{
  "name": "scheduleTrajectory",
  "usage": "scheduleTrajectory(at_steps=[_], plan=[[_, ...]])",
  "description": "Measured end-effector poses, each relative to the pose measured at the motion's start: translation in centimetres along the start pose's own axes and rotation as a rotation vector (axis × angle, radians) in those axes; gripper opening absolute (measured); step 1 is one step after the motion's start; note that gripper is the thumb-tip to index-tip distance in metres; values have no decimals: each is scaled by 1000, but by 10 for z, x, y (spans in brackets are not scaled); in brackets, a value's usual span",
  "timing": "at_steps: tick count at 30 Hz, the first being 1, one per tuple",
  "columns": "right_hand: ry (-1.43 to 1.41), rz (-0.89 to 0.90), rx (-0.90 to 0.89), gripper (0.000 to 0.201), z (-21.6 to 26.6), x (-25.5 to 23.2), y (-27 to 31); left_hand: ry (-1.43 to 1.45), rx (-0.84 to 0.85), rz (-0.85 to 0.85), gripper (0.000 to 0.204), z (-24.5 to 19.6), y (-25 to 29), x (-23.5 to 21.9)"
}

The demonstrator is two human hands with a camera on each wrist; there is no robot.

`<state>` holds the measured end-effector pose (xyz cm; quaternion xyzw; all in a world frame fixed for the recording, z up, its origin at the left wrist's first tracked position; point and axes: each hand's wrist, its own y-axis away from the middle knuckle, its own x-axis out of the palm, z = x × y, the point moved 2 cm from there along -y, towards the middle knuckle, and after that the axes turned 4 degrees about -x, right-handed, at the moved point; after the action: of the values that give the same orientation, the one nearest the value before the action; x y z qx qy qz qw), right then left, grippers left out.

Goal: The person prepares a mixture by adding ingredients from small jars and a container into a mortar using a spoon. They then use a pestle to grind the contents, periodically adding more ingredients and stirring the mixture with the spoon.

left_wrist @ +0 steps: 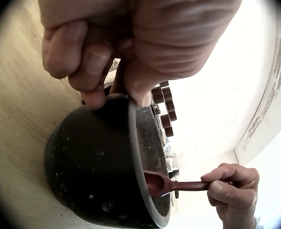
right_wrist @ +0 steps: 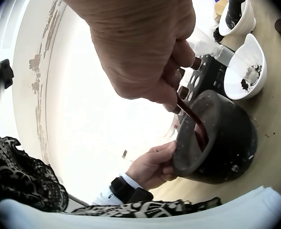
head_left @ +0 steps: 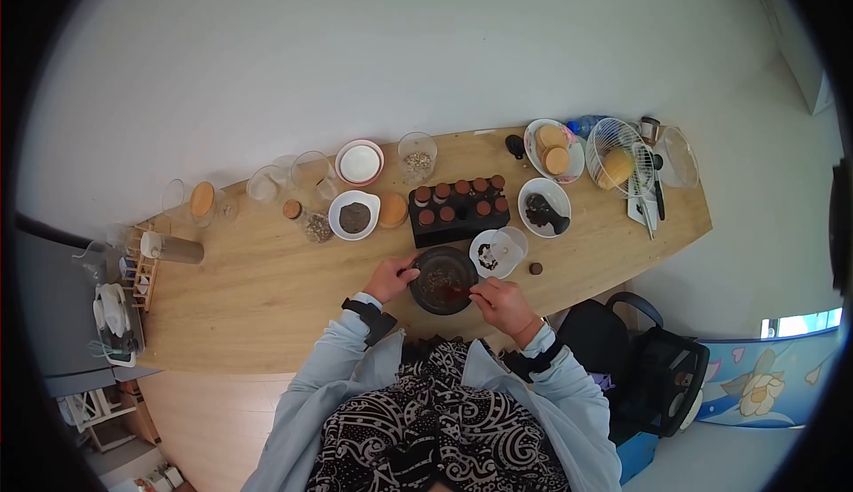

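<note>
Near the table's front edge stands a dark, thick-walled mortar (left_wrist: 92,162), with coarse brown bits inside it in the head view. My left hand (head_left: 389,281) grips its rim at the left, thumb on one side of the wall and fingers on the other. In my right hand (head_left: 502,304) is the thin handle of a reddish-brown scoop (left_wrist: 190,186), pinched between thumb and fingers. The scoop's bowl dips inside the mortar's mouth, close to the wall. Right behind the mortar is a white lipped bowl (right_wrist: 236,78) with dark grains and a clear piece in it.
A black rack (head_left: 458,228) of brown-capped tubes stands behind the mortar. Farther right are a bowl (head_left: 533,192) with a dark pestle (head_left: 558,221), a wire basket (head_left: 613,128) and a small brown cap (head_left: 536,268). Glass jars and a lipped bowl (head_left: 338,218) of dark powder stand left.
</note>
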<state>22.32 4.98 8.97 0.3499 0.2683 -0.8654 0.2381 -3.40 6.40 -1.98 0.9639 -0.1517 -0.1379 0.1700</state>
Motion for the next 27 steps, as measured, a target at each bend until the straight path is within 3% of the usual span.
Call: scheduleTrajectory(at_steps=[5,9,15,17,20,27], plan=[[107,-102,92,7,13,-17,-8,3,3,3,43,5,-1,-1],[286,-7,113,7,7,-10,-5,2,19,1,43,1,-1,-1],[-72,-190,403,11,-34,30,18,21,47,4,43,3,-3,0],[-463,-274,658,11,-42,46,29,23,75,-4,43,4,-3,1],[-647,-304,794,11,-44,51,29,11,65,4,42,0,-1,-1],[-735,-296,843,11,-43,48,28,24,91,-15,40,2,-1,0]])
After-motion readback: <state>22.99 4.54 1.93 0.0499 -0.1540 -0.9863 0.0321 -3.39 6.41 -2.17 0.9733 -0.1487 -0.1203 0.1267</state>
